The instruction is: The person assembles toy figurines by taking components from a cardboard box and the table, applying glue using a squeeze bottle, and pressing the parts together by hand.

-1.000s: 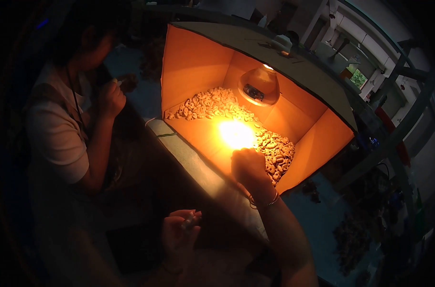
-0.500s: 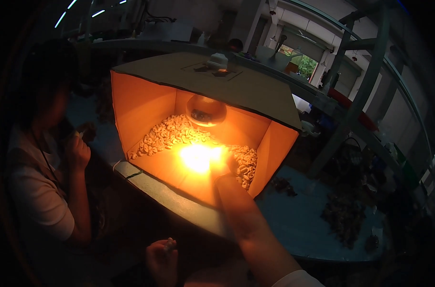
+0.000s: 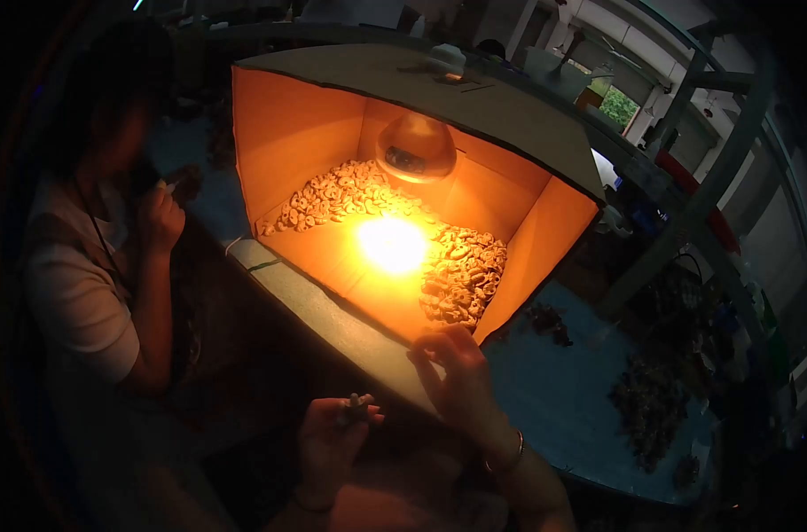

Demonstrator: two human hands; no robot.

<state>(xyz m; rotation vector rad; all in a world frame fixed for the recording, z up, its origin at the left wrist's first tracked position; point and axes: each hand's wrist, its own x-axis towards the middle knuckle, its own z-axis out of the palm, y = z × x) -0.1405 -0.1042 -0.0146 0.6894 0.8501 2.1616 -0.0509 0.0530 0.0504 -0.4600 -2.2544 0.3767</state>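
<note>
My left hand [image 3: 325,443], low in the middle, is closed around a small knobbly piece [image 3: 357,408] with short pale ends sticking out; dimness hides its exact kind. My right hand [image 3: 461,377] is at the front right corner of a cardboard box [image 3: 550,253], fingers bent with thumb and forefinger pinched together. Whatever is in that pinch, if anything, is too small to make out. Inside the open-fronted box, many small curled pieces [image 3: 466,275] lie heaped along the back and right. A lamp [image 3: 417,146] hangs from its top, and a bright glare whitens the middle of the floor.
A person [image 3: 93,266] at the left holds a small thing up in one hand. The box stands on a pale tabletop [image 3: 332,324]. Dark clustered pieces [image 3: 647,408] lie on a blue surface [image 3: 545,399] at the right, beside a metal frame [image 3: 687,204].
My right hand has drawn back out of the box toward me, to its front right corner. My left hand has risen with its knobbly piece. The whole view has shifted slightly.
</note>
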